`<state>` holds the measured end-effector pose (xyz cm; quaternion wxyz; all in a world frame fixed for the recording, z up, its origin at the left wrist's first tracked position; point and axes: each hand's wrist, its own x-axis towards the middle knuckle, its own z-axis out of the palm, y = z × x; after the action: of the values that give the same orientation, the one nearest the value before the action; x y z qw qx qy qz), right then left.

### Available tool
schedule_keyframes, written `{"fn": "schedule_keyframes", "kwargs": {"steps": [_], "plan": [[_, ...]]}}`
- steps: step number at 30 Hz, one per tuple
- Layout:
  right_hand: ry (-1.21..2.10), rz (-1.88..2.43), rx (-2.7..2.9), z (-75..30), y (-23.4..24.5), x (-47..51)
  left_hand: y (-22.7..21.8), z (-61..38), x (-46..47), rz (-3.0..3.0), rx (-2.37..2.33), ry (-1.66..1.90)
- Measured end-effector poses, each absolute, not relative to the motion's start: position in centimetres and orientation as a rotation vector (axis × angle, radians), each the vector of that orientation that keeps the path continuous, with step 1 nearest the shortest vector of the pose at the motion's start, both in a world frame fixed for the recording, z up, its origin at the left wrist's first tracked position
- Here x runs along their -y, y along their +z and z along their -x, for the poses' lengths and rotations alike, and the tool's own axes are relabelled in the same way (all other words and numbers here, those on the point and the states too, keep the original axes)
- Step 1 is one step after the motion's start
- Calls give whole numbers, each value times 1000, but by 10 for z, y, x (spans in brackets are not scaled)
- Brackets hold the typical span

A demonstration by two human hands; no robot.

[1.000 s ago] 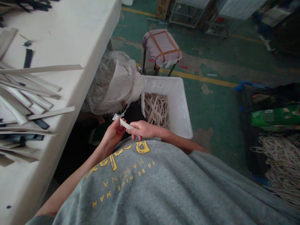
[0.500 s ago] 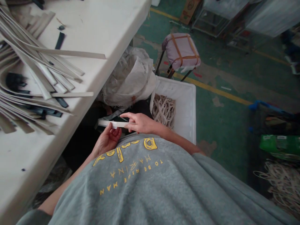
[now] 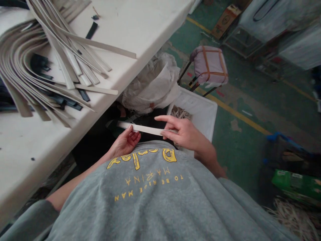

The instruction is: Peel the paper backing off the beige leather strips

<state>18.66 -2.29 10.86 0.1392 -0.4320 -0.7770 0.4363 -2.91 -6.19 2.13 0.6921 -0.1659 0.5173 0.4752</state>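
A flat off-white strip (image 3: 147, 130) stretches between my two hands, just in front of the grey shirt. My left hand (image 3: 127, 141) pinches it near its left end, thumb on top and fingers curled below. My right hand (image 3: 184, 131) grips the other part between thumb and bent fingers, its index finger stretched out to the left. What lies inside the right hand is hidden. On the white table (image 3: 140, 20) to the left is a pile of similar long strips (image 3: 27, 77), many bent into curves, with short black pieces (image 3: 85, 95) among them.
Beyond my hands stands a white plastic sack (image 3: 150, 87). Beside it is a white bin (image 3: 204, 107) holding thin strips (image 3: 181, 113). A cushioned stool (image 3: 210, 65) stands behind the bin. At right are a green package (image 3: 296, 184) and a tangled heap of strips (image 3: 293, 214).
My right hand has moved right, away from my left hand, and a longer stretch of the strip shows between them. The view has shifted, bringing more of the table into sight.
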Motion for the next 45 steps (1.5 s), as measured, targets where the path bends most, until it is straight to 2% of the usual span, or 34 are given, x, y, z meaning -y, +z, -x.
{"fn": "schedule_keyframes", "kwargs": {"steps": [3, 7, 11, 15, 21, 28, 36, 40, 45], "plan": [[1202, 1325, 2282, -171, 100, 22, 20, 25, 62, 337, -1091, 1008], [1297, 1369, 2321, -143, 75, 15, 19, 24, 64, 302, -1052, 984], [1365, 1213, 2264, -174, 92, 16, 18, 31, 67, 355, -1082, 1069], [1288, 1254, 2206, -192, 109, 23, 18, 31, 68, 331, -1052, 1043], [1323, 1308, 2285, -153, 83, 22, 18, 25, 70, 176, -942, 945], [1365, 1321, 2218, -211, 104, 22, 16, 26, 68, 223, -967, 962], [1406, 1372, 2176, -176, 71, 27, 10, 14, 62, 165, -893, 880], [1481, 1288, 2176, -207, 92, 24, 8, 16, 58, 204, -942, 960], [1667, 945, 1959, -255, 116, 39, 11, 16, 55, 247, -976, 944]]}}
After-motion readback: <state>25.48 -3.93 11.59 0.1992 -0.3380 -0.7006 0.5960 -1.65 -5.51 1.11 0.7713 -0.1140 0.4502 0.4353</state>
